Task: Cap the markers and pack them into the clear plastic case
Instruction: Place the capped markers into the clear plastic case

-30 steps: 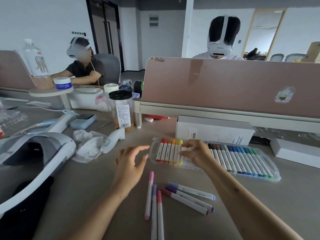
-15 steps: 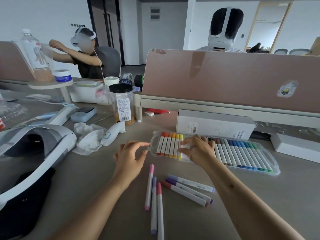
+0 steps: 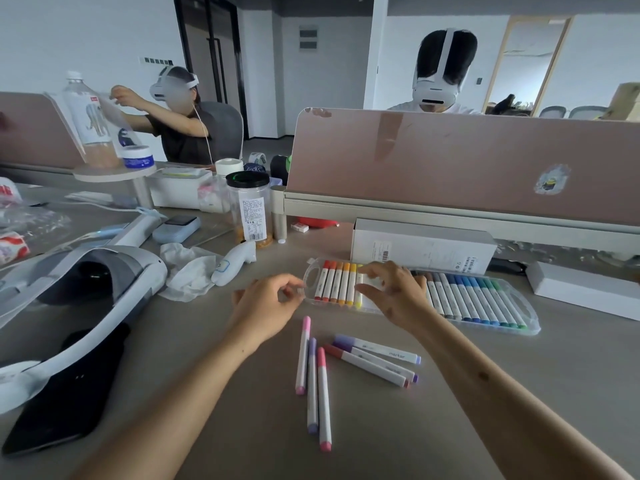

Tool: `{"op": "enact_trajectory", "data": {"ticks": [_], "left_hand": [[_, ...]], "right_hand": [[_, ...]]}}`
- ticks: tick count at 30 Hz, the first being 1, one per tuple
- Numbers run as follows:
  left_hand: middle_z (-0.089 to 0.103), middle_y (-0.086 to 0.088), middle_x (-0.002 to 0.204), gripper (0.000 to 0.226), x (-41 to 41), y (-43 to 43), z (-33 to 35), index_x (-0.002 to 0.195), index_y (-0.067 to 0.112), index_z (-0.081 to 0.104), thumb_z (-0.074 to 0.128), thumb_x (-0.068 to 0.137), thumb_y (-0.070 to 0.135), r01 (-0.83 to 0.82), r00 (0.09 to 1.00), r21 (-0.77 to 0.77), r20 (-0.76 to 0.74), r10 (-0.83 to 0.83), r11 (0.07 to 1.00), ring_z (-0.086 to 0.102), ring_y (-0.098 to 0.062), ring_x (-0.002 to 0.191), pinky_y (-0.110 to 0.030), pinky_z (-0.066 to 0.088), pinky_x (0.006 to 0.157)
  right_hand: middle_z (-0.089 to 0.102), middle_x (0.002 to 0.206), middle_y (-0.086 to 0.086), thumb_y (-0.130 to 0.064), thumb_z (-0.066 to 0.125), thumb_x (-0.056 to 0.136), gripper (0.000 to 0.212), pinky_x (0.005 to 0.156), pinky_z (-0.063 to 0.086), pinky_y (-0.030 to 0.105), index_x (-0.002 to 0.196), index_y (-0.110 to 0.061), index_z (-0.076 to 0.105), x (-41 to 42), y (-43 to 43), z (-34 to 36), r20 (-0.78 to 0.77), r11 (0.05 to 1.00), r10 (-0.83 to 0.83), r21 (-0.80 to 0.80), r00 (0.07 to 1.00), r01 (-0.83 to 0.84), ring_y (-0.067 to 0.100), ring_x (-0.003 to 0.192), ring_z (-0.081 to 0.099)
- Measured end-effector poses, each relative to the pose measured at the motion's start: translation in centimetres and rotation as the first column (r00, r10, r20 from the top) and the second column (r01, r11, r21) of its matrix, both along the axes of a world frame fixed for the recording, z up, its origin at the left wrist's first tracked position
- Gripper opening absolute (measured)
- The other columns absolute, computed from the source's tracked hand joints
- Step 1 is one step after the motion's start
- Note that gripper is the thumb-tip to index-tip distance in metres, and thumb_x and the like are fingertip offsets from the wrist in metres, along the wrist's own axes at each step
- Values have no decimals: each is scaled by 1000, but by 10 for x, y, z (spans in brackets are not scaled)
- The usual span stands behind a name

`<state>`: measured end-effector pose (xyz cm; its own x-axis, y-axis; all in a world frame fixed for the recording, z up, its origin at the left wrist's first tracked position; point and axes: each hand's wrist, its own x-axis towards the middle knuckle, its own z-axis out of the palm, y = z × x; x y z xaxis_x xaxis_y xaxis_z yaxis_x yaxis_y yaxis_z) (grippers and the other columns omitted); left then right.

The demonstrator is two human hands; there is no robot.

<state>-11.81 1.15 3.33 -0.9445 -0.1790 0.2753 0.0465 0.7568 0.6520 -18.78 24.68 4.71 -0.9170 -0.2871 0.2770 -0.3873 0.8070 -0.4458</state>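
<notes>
The clear plastic case [image 3: 519, 325] lies open on the desk with capped markers in rows: red to yellow ones [image 3: 337, 284] at its left, brown to green ones [image 3: 474, 299] at its right. My right hand [image 3: 398, 296] arches over the middle, thumb and forefinger pressing on a white marker barrel beside the yellow ones. My left hand [image 3: 265, 304] has its fingers curled, thumb and forefinger pinching the case's left rim. In front of the case lie loose capped markers: three pink and purple ones [image 3: 313, 375] and three purple and red ones [image 3: 375, 358].
A white box [image 3: 422, 249] stands right behind the case and another [image 3: 585, 294] lies at the right. To the left are a white headset [image 3: 86, 275], a black phone [image 3: 59, 414], crumpled tissue [image 3: 190, 271] and a jar [image 3: 251, 209]. A pink divider [image 3: 450, 161] walls off the back.
My left hand has moved right to the case's left end and curled its fingers there. My right hand has stayed over the middle markers, its fingers spreading.
</notes>
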Motion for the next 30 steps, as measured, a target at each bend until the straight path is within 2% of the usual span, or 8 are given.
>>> {"op": "enact_trajectory", "data": {"ticks": [5,8,12,14,18,24,27,30], "left_hand": [[67,25,83,3,26,5,-8,85,48,63,65,86,49,37,995,-43,91,-33,998,61,3,86,-45,48,93],[66,22,80,17,41,10,-17,91,44,67,65,82,58,31,994,-65,110,-24,997,60,1,81,-44,49,89],[64,20,78,39,56,11,-25,87,50,66,53,61,76,34,993,-56,115,-27,998,60,-3,82,-43,49,86],[62,21,80,37,59,7,-28,80,56,62,47,54,79,32,990,-48,139,-25,998,60,-7,87,-44,48,89],[62,23,85,28,64,4,-23,81,57,59,54,56,69,12,987,-38,160,-6,999,56,-8,94,-43,45,94],[67,28,83,38,66,7,-19,95,58,66,58,57,56,22,981,6,193,-23,1000,62,4,90,-37,48,93],[67,28,83,34,65,5,-19,95,55,67,63,62,45,21,978,1,209,-21,1000,62,3,87,-35,50,89],[66,26,86,35,65,0,-20,98,51,68,66,67,35,33,976,-9,218,-30,999,61,5,85,-31,51,84]], "right_hand": [[61,101,-16,-42,70,84,19,95,42,41,101,-36,64,51,11,4,1,993,103,-56,995,-103,10,98,56],[60,88,-22,-44,72,81,14,92,45,39,91,-37,65,81,11,-5,-1,989,108,-105,994,-108,2,84,57],[62,84,-19,-61,65,79,29,88,32,30,89,-33,65,119,0,-18,-46,991,110,-72,993,-113,0,81,56],[63,87,-16,-63,64,79,34,82,28,29,92,-32,64,130,-7,-23,-78,992,118,-35,990,-121,4,87,56],[61,87,-18,-66,63,77,37,75,22,30,94,-34,61,131,-13,-28,-94,996,86,0,992,-87,5,90,54],[62,90,-19,-73,58,75,40,82,28,29,92,-37,62,127,-7,-29,-28,999,5,-33,1000,-5,3,92,52],[59,96,-20,-74,60,70,43,84,25,29,95,-39,60,129,-14,-28,-13,998,8,61,1000,-7,5,100,49],[56,101,-19,-64,67,74,40,83,26,29,104,-40,57,128,-11,-32,-16,993,18,118,1000,-16,6,102,49]]}}
